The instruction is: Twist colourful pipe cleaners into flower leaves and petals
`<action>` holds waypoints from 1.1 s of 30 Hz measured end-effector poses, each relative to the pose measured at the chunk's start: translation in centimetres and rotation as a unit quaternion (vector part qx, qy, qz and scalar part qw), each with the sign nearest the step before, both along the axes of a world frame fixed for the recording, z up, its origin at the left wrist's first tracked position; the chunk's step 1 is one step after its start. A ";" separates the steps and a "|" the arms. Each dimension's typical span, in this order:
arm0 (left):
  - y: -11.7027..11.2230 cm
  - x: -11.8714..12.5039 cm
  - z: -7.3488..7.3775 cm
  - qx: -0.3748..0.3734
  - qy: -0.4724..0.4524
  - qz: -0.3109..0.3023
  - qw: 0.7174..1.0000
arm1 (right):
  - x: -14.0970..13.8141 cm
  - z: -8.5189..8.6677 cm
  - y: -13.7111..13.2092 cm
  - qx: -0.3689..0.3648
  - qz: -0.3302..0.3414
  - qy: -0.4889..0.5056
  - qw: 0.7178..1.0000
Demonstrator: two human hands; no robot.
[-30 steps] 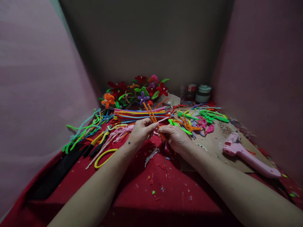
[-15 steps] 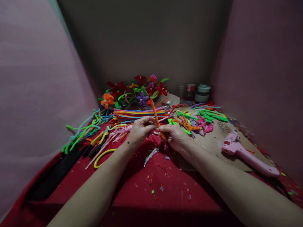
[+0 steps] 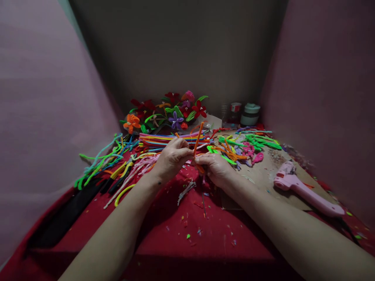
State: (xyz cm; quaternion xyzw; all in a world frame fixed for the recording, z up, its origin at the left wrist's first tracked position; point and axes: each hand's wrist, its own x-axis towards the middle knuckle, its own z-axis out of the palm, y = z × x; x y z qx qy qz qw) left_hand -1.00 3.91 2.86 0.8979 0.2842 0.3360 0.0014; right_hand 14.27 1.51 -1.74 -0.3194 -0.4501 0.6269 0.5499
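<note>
Orange pipe cleaners [image 3: 198, 139] stand up between my hands, with a folded lower end showing below the fingers. My left hand [image 3: 175, 157] is closed in a pinch on one orange strand, whose tip pokes out above the knuckles. Close beside it, my right hand [image 3: 215, 166] pinches the orange piece near its lower part, thumb and fingers pressed together. The fingertips almost touch, and the exact grip point is partly hidden. On the red cloth [image 3: 211, 238] beneath lie a bunch of thin white strands [image 3: 186, 191] and a thin dark stick [image 3: 204, 207].
Behind my hands lies a bundle of coloured pipe cleaners [image 3: 152, 139], with pipe-cleaner flowers [image 3: 175, 120] farther back. Yellow-and-black pliers [image 3: 121, 173] rest at left. To the right, a pink glue gun [image 3: 307, 193] lies on a brown board [image 3: 263, 183]. A lidded jar [image 3: 250, 114] stands behind.
One orange strand has come apart from the upright piece and now passes behind my left hand. The upright strand leans right instead of left. My left hand has turned and risen slightly.
</note>
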 end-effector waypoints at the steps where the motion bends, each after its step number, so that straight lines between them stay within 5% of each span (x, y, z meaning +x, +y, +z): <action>1: 0.0 -0.1 0.2 0.036 0.031 0.000 0.999 | 0.0 0.0 0.0 0.009 0.005 -0.007 1.000; 8: -0.4 -0.5 0.8 0.117 0.170 -0.025 0.978 | 0.0 0.8 -0.8 0.037 0.017 -0.073 0.997; 13: -0.9 -0.4 0.8 0.064 0.197 -0.015 0.978 | -0.3 0.7 -0.9 0.020 -0.014 -0.091 0.996; 17: -1.8 -0.1 1.1 -0.038 0.217 0.072 0.973 | -0.6 0.6 -1.2 0.025 -0.047 -0.191 0.980; 20: -2.3 0.2 1.7 -0.147 0.209 0.124 0.959 | -0.9 0.7 -1.8 0.130 -0.113 -0.319 0.932; 24: -2.1 -0.1 2.5 -0.311 0.135 0.089 0.936 | -1.4 0.7 -2.7 0.292 -0.202 -0.413 0.839; 29: -1.2 -1.0 2.0 -0.539 -0.064 0.013 0.840 | -1.4 0.9 -3.3 0.392 -0.253 -0.444 0.765; 33: -0.7 -1.3 1.4 -0.600 -0.159 -0.020 0.784 | -1.2 1.2 -3.3 0.423 -0.268 -0.437 0.747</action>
